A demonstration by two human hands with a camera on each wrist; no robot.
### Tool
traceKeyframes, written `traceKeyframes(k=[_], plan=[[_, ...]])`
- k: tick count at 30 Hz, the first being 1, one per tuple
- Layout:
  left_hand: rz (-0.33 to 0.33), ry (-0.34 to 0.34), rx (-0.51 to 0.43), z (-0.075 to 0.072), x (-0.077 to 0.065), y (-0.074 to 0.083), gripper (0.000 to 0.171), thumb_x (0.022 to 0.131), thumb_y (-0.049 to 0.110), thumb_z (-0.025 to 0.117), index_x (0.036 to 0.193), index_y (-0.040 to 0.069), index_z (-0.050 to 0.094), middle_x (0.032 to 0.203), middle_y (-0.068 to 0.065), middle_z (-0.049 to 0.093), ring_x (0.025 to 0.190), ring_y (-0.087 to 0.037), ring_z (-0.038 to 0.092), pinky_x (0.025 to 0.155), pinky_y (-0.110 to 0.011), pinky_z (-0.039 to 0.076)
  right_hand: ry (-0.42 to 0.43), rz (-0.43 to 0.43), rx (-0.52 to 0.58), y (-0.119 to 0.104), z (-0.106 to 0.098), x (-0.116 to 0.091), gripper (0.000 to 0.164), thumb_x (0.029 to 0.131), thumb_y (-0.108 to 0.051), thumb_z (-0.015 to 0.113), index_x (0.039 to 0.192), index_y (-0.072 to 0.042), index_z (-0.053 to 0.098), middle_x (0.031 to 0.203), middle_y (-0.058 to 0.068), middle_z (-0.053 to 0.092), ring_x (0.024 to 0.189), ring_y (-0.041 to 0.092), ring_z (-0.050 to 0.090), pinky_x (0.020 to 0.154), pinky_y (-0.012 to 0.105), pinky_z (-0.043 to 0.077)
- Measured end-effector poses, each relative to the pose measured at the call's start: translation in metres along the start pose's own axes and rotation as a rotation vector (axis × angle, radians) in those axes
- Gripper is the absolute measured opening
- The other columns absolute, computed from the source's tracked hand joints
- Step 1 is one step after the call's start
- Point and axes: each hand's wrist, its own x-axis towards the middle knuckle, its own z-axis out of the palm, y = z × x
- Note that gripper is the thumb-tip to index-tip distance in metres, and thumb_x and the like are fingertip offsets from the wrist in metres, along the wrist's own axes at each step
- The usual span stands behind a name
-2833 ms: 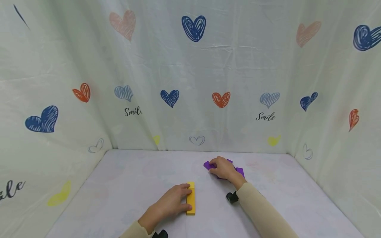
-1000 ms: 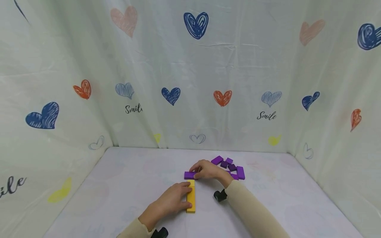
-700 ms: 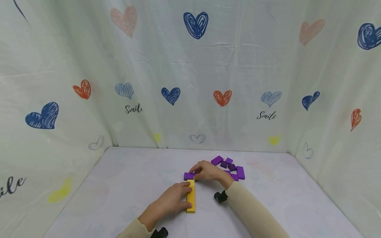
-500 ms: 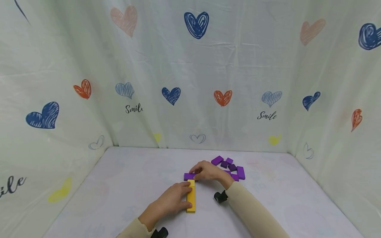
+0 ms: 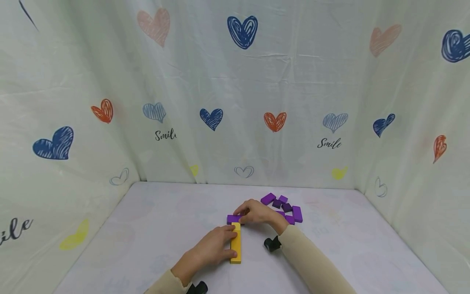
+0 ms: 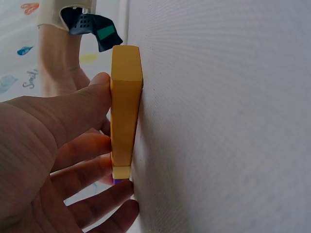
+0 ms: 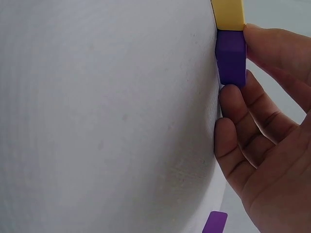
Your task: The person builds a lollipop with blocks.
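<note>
My left hand [image 5: 211, 247] rests with thumb and extended fingers against a long yellow block [image 5: 236, 247], touching also the small yellow block [image 5: 236, 226] at its far end. In the left wrist view, the long yellow block [image 6: 125, 111] lies along the white surface. Across the far end of the yellow pieces sits a purple block [image 5: 232, 219]. My right hand [image 5: 255, 211] pinches this block by its right part, which its fingers cover. The right wrist view has the purple block [image 7: 232, 58] meeting the yellow piece [image 7: 228, 14], with the thumb [image 7: 277, 43] on one side.
Several purple blocks lie loosely grouped to the right of my right hand, among them an upright-lying rectangle [image 5: 297, 214] and a tilted one [image 5: 268, 199]. The white tabletop [image 5: 165, 216] ends at a heart-printed curtain [image 5: 242, 81] behind and on both sides.
My right hand has come left and nearer from the purple group, bringing a purple block against the yellow pieces' far end. Over the last half second both hands hold nearly still.
</note>
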Motion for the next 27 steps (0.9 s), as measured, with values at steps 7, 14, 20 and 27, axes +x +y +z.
traceKeyframes(k=[7,14,20,27], plan=[[0.003,0.004,-0.004,0.0010,0.0002,-0.0003,0.058,0.081,0.042,0.074,0.128,0.011,0.062,0.141,-0.006,0.049,0.128,-0.027,0.046,0.105,-0.045,0.039,0.003,0.002,-0.001,0.0009,0.0012,0.0013,0.024,0.084,-0.013,0.072,0.106,-0.022,0.075,0.094,-0.008,0.062,0.086,0.015,0.054,0.074,0.028,0.050],[-0.008,-0.001,-0.008,0.0008,0.0002,0.0006,0.058,0.081,0.042,0.074,0.128,0.011,0.061,0.142,-0.006,0.049,0.129,-0.027,0.045,0.106,-0.046,0.038,0.003,-0.001,-0.004,-0.0008,0.0012,0.0006,0.024,0.084,-0.012,0.072,0.106,-0.021,0.075,0.093,-0.008,0.062,0.086,0.015,0.054,0.075,0.027,0.051],[-0.008,-0.004,-0.008,0.0000,0.0000,0.0012,0.058,0.081,0.042,0.074,0.129,0.011,0.061,0.142,-0.006,0.048,0.129,-0.027,0.045,0.106,-0.045,0.038,0.005,-0.003,-0.015,-0.0013,0.0007,0.0003,0.023,0.084,-0.013,0.072,0.105,-0.022,0.075,0.093,-0.008,0.061,0.086,0.015,0.053,0.074,0.028,0.050],[-0.012,-0.005,-0.013,0.0005,0.0003,0.0007,0.058,0.081,0.042,0.074,0.129,0.011,0.061,0.142,-0.006,0.048,0.129,-0.026,0.045,0.106,-0.045,0.038,0.006,-0.008,-0.019,-0.0021,0.0004,-0.0008,0.024,0.084,-0.013,0.072,0.106,-0.021,0.075,0.092,-0.008,0.061,0.085,0.015,0.053,0.074,0.028,0.050]])
